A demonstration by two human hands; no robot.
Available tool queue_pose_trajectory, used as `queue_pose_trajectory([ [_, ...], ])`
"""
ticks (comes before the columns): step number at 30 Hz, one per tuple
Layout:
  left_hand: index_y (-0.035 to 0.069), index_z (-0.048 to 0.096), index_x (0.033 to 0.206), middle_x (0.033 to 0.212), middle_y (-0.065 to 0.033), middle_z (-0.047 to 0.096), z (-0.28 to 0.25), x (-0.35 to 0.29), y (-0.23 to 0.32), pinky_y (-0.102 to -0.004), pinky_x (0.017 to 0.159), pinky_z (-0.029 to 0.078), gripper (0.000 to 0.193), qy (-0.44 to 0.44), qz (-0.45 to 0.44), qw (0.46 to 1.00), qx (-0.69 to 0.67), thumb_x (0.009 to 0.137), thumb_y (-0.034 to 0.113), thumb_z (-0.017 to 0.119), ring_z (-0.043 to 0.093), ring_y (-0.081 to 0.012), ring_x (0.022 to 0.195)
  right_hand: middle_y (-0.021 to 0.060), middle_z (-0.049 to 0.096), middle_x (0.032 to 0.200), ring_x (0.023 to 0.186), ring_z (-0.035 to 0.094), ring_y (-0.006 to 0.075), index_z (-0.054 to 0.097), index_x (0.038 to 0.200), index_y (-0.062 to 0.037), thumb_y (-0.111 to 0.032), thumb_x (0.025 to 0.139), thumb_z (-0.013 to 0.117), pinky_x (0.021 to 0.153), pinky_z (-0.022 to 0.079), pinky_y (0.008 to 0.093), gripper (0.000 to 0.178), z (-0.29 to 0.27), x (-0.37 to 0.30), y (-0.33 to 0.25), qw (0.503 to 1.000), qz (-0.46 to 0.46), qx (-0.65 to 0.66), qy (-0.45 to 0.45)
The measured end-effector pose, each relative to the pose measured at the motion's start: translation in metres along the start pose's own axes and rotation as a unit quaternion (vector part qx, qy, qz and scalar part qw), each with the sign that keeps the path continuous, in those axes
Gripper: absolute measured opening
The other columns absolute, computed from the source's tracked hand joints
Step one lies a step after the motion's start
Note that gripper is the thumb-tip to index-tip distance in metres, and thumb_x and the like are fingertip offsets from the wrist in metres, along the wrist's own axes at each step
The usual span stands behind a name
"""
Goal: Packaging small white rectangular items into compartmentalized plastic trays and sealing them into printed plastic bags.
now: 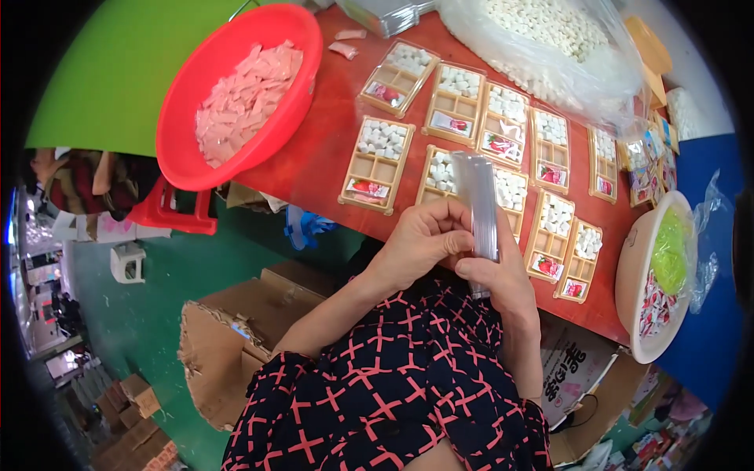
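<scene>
In front of my body, above the table's near edge, I hold an upright stack of thin clear plastic covers [479, 200]. My right hand [506, 279] is wrapped round its lower right side, thumb across the front. The curled fingers and thumb of my left hand [424, 242] pinch its left edge. Just beyond stand several beige divided trays [377, 165], each with small white pieces [382, 140] in one compartment and a small red-printed packet [367, 187] in another. The stack and my hands partly cover the middle trays.
On the red table [314, 165], a red basin [169, 141] of pink packets stands left. A plastic bag [620, 86] of white pieces lies at the back, near more clear plastic covers [385, 14]. A white tub [635, 314] stands right; a cardboard box [216, 369] sits below left.
</scene>
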State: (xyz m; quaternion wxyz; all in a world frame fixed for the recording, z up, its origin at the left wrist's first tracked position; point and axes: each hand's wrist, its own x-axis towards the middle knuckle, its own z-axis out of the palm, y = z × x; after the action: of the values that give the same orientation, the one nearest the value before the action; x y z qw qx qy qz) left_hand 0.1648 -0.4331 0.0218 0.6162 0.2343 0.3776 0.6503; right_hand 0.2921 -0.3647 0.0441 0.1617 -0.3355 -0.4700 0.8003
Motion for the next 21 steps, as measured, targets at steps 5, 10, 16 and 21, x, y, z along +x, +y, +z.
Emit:
queue_pose_trajectory([
  [5, 0.003, 0.053, 0.085, 0.077, -0.0025, 0.059, -0.018, -0.005, 0.003, -0.0181, 0.059, 0.046, 0.013, 0.02, 0.006, 0.997, -0.08, 0.078, 0.009, 0.062, 0.056, -0.0073, 0.067, 0.0079, 0.045, 0.111, 0.104, 0.045, 0.0169, 0.026, 0.13, -0.0008, -0.02, 0.057, 0.074, 0.088, 0.037, 0.0292, 0.089, 0.015, 0.016, -0.003, 0.999, 0.03, -0.012, -0.036],
  [10, 0.004, 0.053, 0.083, 0.074, -0.0015, 0.058, -0.021, -0.002, 0.009, -0.017, 0.055, 0.045, 0.009, 0.035, 0.005, 0.997, -0.065, 0.082, 0.011, 0.059, 0.054, -0.0062, 0.063, 0.0072, 0.047, 0.106, 0.095, 0.05, 0.0162, 0.027, 0.13, -0.0012, -0.026, 0.056, 0.076, 0.082, 0.041, 0.0281, 0.092, 0.014, 0.025, 0.002, 0.999, 0.032, -0.003, -0.031],
  [16, 0.005, 0.049, 0.084, 0.079, -0.0027, 0.055, -0.019, -0.002, 0.016, -0.018, 0.058, 0.045, 0.008, 0.017, 0.004, 0.996, -0.086, 0.086, 0.011, 0.053, 0.053, -0.0068, 0.067, 0.0074, 0.051, 0.09, 0.071, 0.053, 0.0155, 0.036, 0.122, -0.0021, -0.026, 0.059, 0.073, 0.064, 0.045, 0.0266, 0.077, 0.017, 0.025, -0.003, 0.986, 0.056, 0.158, -0.011],
  [21, 0.004, 0.044, 0.094, 0.083, -0.0046, 0.054, -0.013, -0.001, 0.013, -0.0189, 0.063, 0.044, 0.01, 0.11, 0.076, 0.991, -0.024, 0.086, 0.007, 0.05, 0.054, -0.0094, 0.07, 0.0122, 0.046, 0.104, 0.092, 0.051, 0.0188, 0.028, 0.125, -0.0015, -0.013, 0.063, 0.069, 0.076, 0.045, 0.0298, 0.075, 0.03, 0.032, -0.005, 0.983, -0.061, -0.136, 0.11],
])
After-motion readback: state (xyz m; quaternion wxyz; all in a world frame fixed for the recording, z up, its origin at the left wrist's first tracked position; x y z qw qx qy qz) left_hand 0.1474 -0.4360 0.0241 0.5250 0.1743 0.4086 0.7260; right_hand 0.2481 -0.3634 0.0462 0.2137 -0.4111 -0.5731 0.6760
